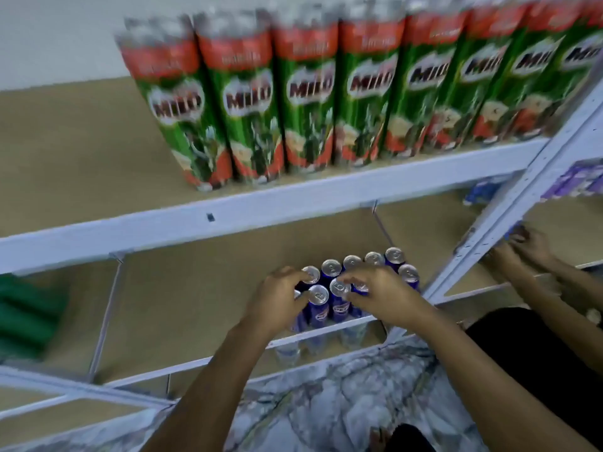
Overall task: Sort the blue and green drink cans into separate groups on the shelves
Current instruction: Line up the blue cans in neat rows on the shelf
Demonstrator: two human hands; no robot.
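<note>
Several blue drink cans [331, 272] with silver tops stand in a tight cluster on the middle shelf [182, 288]. My left hand [277, 298] wraps the left side of the cluster, its fingers around a front blue can [318, 308]. My right hand [381, 296] covers the right front of the cluster, fingers curled on the tops of the cans there. A row of tall green Milo cans [306, 99] stands on the upper shelf [81, 151]. More green cans [26, 318], blurred, lie at the far left of the middle shelf.
A white upright post [509, 216] runs diagonally just right of the blue cans. Beyond it, another person's two hands [518, 252] work in the neighbouring bay, where blue and purple packs [574, 181] sit. A lower shelf holds faint cans [313, 344]. Marble floor [342, 402] lies below.
</note>
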